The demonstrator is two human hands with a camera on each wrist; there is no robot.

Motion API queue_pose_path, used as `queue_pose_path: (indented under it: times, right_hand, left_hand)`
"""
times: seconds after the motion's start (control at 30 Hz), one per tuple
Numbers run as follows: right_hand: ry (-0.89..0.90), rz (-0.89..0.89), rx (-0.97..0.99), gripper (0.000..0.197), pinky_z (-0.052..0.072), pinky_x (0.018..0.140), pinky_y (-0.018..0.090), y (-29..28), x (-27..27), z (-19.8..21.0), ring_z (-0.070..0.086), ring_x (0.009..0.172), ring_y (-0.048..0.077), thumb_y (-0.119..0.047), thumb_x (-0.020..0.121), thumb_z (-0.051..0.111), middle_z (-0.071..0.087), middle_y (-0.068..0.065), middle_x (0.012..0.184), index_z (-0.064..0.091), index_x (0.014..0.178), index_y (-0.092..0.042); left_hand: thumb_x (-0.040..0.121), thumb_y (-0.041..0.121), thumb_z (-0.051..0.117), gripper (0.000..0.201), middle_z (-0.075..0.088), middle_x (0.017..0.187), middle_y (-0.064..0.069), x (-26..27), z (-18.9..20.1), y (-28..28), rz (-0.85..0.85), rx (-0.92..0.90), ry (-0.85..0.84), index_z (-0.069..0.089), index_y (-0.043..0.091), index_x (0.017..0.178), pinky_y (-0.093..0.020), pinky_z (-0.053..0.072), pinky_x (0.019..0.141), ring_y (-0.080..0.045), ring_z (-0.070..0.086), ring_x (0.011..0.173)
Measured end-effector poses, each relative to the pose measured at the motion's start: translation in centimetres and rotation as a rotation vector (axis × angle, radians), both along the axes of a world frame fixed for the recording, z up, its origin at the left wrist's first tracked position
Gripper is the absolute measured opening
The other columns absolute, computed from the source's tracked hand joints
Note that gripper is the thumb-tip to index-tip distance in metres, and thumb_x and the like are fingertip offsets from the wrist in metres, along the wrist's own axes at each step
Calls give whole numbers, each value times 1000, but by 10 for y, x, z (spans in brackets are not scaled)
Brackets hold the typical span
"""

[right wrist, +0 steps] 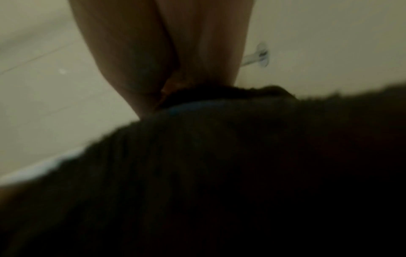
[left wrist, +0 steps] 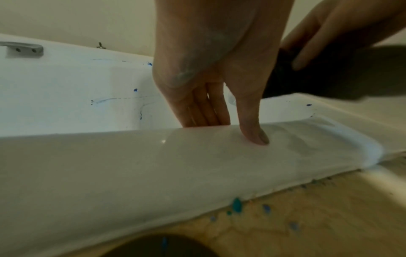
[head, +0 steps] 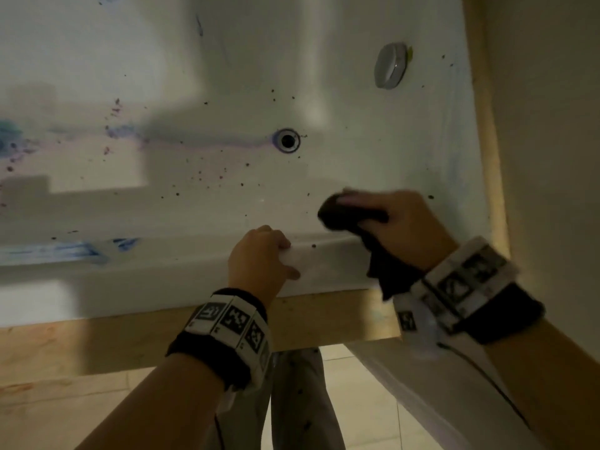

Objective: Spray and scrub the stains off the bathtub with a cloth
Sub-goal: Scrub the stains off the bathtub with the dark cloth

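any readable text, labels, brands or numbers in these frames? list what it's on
No readable words, brands or numbers in any view.
Left wristband: square black-and-white coded markers, patterns only, no letters.
Right wristband: same kind of markers, blurred.
Bathtub, dark cloth, overflow cover: no print visible.

I see a white bathtub [head: 194,76] with blue and purple smears and dark specks across its floor and near rim. A dark cloth [head: 354,217], bunched, presses against the tub's inner wall near the right end, its tail trailing over the rim.
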State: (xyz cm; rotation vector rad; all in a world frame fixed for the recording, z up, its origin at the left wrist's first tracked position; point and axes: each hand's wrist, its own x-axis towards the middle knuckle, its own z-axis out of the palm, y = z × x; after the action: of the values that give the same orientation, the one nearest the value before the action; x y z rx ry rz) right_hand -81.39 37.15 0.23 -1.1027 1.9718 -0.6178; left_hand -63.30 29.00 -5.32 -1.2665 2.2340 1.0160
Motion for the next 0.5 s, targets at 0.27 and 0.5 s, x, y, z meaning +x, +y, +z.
queue_pose_path:
  times: [0.27,0.5]
  right_hand:
    - [338,323,136,40,40,104,38,-8,65,-55,51,121,32,-4,89,51,46,18,138,53,129,-8]
    - [201,140,305,40,45,92,26,-64,-11,-38,61,102,22,-44,87,57,67,6,111,69,111,-13]
  left_hand:
    - [69,36,78,59,53,114,1,4,-1,3,66,-42,42,50,18,117,-23,40,84,-16,49,106]
    - [67,41,79,65,52,113,0,-1,1,-5,-34,-4,-19,47,22,120,-27,40,83,-18,49,105]
